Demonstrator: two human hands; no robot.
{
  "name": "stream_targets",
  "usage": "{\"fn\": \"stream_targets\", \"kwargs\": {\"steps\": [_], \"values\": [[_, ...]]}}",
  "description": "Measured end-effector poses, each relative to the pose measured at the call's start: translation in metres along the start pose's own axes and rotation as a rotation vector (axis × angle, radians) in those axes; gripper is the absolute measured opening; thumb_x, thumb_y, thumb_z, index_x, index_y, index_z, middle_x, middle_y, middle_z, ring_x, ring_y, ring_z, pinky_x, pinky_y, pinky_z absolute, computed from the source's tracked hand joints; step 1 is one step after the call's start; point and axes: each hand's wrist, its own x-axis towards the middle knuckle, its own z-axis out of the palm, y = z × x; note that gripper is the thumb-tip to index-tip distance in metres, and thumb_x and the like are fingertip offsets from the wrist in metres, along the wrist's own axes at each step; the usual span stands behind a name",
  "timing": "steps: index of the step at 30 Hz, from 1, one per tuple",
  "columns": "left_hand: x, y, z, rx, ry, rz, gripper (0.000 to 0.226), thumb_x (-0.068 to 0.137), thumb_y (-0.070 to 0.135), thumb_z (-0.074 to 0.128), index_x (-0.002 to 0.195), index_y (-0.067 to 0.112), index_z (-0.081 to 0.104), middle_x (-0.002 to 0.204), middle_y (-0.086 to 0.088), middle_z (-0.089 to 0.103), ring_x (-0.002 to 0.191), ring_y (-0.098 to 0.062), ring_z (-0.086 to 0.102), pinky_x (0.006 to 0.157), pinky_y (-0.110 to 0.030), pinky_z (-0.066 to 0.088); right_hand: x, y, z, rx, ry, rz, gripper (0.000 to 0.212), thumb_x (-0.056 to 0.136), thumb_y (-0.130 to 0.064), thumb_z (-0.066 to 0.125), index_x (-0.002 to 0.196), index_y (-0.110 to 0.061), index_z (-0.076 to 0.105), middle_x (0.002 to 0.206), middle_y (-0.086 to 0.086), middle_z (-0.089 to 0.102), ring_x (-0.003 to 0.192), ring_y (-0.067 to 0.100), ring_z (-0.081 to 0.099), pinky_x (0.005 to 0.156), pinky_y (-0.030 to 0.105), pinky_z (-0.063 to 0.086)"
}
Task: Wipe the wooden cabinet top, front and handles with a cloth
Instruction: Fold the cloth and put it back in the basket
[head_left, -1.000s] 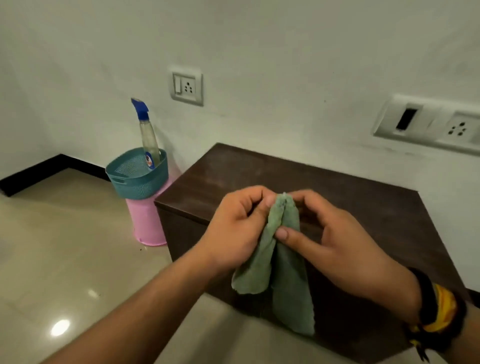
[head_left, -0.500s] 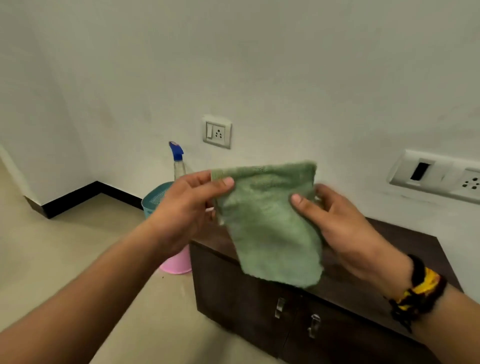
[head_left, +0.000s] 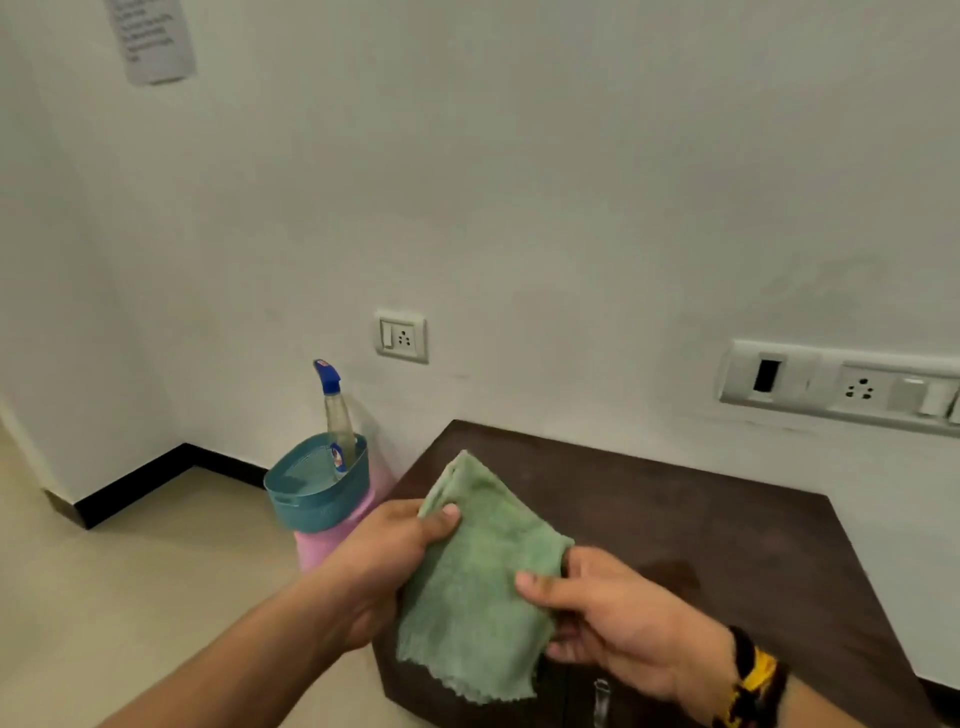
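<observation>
A green cloth (head_left: 480, 587) hangs folded in the air over the front left corner of the dark wooden cabinet (head_left: 701, 530). My left hand (head_left: 387, 564) pinches its left edge between thumb and fingers. My right hand (head_left: 613, 618) grips the right edge, a black and yellow band on its wrist. The cloth does not touch the cabinet top. One metal handle (head_left: 601, 699) shows on the cabinet front at the bottom; the rest of the front is cut off or hidden behind the cloth.
A teal basket (head_left: 317, 486) with a blue-capped spray bottle (head_left: 336, 415) sits on a pink bin (head_left: 332, 540) just left of the cabinet. Wall sockets (head_left: 401, 338) and a switch panel (head_left: 841, 387) are on the white wall behind. Beige tiled floor lies to the left.
The cloth went from bunched to spread out, and is now folded again and lowered toward the cabinet's front left corner. Both hands came down with it; the view tilted.
</observation>
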Motion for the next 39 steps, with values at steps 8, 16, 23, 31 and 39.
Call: {"fn": "stream_targets", "kwargs": {"steps": [8,16,23,31,39], "values": [[0.005,0.053,-0.024,-0.273,-0.146,0.48,0.034,0.085,-0.01,0.056,0.115,0.001,0.067,0.114,-0.02,0.072,0.103,-0.03,0.071,0.084,-0.038,0.06,-0.006,-0.081,0.005,-0.069,0.156,-0.605,0.034,0.088,0.0,0.069,0.121,-0.009,0.067,0.116,0.011,0.076,0.109,0.032,0.071,0.092,0.04,0.059],[0.042,0.053,-0.061,-0.234,-0.395,0.492,0.034,0.079,-0.017,0.05,0.083,0.007,0.074,0.127,-0.019,0.067,0.119,-0.034,0.064,0.084,-0.038,0.058,0.037,-0.083,0.002,0.122,0.128,-0.602,0.034,0.08,0.017,0.054,0.083,-0.008,0.077,0.109,0.019,0.076,0.099,0.032,0.073,0.08,0.043,0.064],[0.074,0.003,-0.072,-0.235,-0.237,0.248,0.061,0.081,0.009,0.077,0.134,0.017,0.048,0.119,-0.01,0.07,0.109,-0.028,0.069,0.097,-0.048,0.054,0.079,-0.061,0.01,0.123,0.266,-0.462,0.038,0.088,0.007,0.038,0.087,0.002,0.075,0.106,0.017,0.078,0.104,0.035,0.073,0.083,0.041,0.058],[0.097,-0.004,-0.1,0.19,0.035,0.527,0.026,0.078,0.008,0.083,0.1,0.017,0.073,0.098,-0.012,0.075,0.088,-0.021,0.072,0.087,-0.042,0.059,0.114,-0.045,0.036,-0.703,0.124,-0.413,0.012,0.084,-0.038,0.077,0.094,-0.032,0.073,0.087,-0.015,0.078,0.078,-0.001,0.072,0.07,0.018,0.053],[0.141,0.008,-0.18,0.579,0.028,0.458,0.016,0.086,0.018,0.077,0.101,0.018,0.073,0.098,-0.002,0.078,0.092,-0.014,0.073,0.086,-0.035,0.06,0.197,-0.046,0.066,-0.801,0.284,-0.536,0.013,0.084,-0.03,0.079,0.093,-0.028,0.071,0.085,-0.01,0.074,0.079,0.003,0.068,0.066,0.013,0.049]]}}
